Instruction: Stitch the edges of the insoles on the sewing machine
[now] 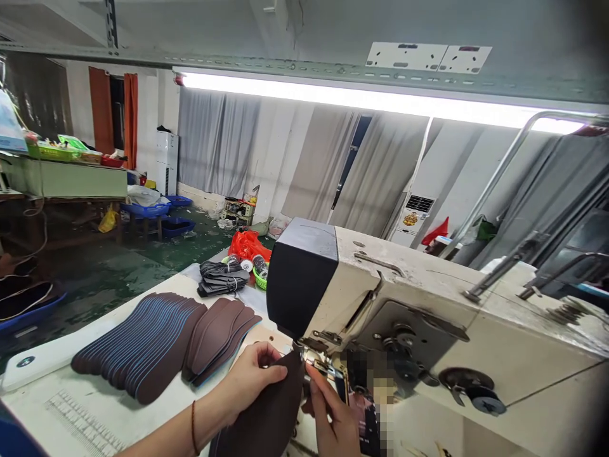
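As the head view looks forward and down, a flat, dark brown shoe-sole-shaped piece lies between the two hands, its upper end beside the needle area of a cream sewing machine. The left hand pinches the piece between thumb and fingers near that end; the right hand has its index finger stretched out along the opposite edge, though whether it presses there I cannot tell. The piece looks light, thin and bendable, with a matte face unlikely to slip; its long edges seem the best hold. Left of the left hand, a fanned row of blue-edged brown pieces and a smaller pile rest on the white surface. Farther left, a round emblem and ruler-like markings are too small to read. Beyond the hands, a white cabinet carries a red-and-gold sticker, also illegible.
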The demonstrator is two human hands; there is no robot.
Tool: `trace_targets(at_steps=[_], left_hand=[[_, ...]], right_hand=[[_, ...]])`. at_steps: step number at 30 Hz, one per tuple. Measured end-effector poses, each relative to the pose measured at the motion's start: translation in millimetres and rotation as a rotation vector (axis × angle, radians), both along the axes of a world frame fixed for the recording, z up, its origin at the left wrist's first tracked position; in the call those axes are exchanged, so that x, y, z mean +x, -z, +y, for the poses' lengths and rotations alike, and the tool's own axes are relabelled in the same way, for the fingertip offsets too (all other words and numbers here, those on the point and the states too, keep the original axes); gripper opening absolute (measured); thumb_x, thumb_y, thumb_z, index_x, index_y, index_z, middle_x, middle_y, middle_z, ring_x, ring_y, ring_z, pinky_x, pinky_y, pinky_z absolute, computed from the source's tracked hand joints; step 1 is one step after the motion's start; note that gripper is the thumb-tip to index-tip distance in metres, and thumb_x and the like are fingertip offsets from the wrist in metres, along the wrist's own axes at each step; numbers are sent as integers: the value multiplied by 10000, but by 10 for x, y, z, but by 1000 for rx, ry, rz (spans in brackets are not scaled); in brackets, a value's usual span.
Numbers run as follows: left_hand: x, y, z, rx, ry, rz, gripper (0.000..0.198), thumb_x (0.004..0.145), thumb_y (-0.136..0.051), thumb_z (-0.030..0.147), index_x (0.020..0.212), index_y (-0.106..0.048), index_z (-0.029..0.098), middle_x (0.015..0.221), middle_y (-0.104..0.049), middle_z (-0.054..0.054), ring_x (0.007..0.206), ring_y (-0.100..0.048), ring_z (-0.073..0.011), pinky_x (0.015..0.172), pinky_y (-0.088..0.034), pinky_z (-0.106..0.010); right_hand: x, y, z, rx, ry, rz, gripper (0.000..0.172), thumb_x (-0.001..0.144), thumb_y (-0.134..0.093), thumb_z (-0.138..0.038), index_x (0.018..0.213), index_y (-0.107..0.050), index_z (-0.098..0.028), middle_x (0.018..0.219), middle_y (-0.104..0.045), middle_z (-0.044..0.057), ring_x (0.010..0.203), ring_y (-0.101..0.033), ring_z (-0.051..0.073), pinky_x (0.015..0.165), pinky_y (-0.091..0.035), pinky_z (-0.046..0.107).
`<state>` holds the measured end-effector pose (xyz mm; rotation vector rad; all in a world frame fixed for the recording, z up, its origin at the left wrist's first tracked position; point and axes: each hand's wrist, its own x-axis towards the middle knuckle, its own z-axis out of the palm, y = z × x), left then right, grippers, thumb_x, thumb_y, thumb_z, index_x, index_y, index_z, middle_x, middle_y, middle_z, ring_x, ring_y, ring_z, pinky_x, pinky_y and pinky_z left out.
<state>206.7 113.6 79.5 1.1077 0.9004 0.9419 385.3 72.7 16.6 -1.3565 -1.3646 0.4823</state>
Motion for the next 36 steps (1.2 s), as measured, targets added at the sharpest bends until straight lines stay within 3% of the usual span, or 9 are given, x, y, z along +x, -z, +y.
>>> trace_targets(at_steps=[4, 8, 11, 17, 23, 31, 36], left_hand=[[-44, 17, -15, 3, 14, -20, 312, 596, -750, 334, 737, -532, 162, 643, -558, 46, 566, -462, -72, 523, -352, -193], [-154, 63, -91, -143, 194, -153, 461, 569, -806, 321, 887, -497, 194, 735, -649, 19, 590, -566, -110, 549, -447, -221], [-227, 88, -163, -166, 271, -214, 521, 556, -822, 278, 975, -526, 185, 805, -674, -7, 640, -599, -128, 589, -497, -246], [-252, 90, -240, -147, 259, -212, 512, 561, -821, 237, 1007, -574, 187, 861, -672, 1, 693, -595, -118, 619, -491, -215], [-238, 107, -220, -156, 247, -193, 506, 577, -808, 238, 1025, -577, 190, 867, -691, 3, 698, -604, -117, 628, -487, -212], [-226, 138, -48, -93, 273, -203, 572, 615, -796, 272, 1125, -553, 184, 919, -704, -37, 743, -647, -163, 642, -504, -251], [-176, 120, 13, -83, 172, -164, 556, 589, -795, 242, 1086, -556, 176, 865, -693, -32, 737, -658, -186, 627, -510, -262]], right_hand=[[28, 34, 11, -5, -4, -20, 440, 863, -525, -509, 1152, -695, -226, 686, -709, 9, 556, -626, 118, 556, -502, 172], [47, 58, 20, -25, 2, -39, 437, 863, -515, -524, 1137, -705, -241, 605, -685, 2, 533, -626, 121, 501, -476, 168], [42, 39, 9, -66, 17, -71, 434, 863, -504, -538, 1141, -701, -268, 556, -657, -5, 538, -633, 120, 386, -379, 166], [4, -44, -34, -39, 33, -65, 386, 864, -514, -518, 1099, -717, -290, 620, -691, -14, 566, -620, 112, 535, -454, 178], [-8, -45, -47, -97, 48, -117, 425, 882, -469, -539, 1143, -697, -292, 598, -685, -4, 601, -647, 130, 415, -371, 187], [-8, -75, -29, -29, 34, -32, 399, 847, -531, -529, 1077, -731, -271, 567, -663, -7, 541, -604, 118, 617, -517, 185], [-12, -73, -21, -27, 34, -17, 438, 839, -518, -582, 1072, -733, -279, 519, -639, -11, 482, -586, 101, 435, -449, 145]])
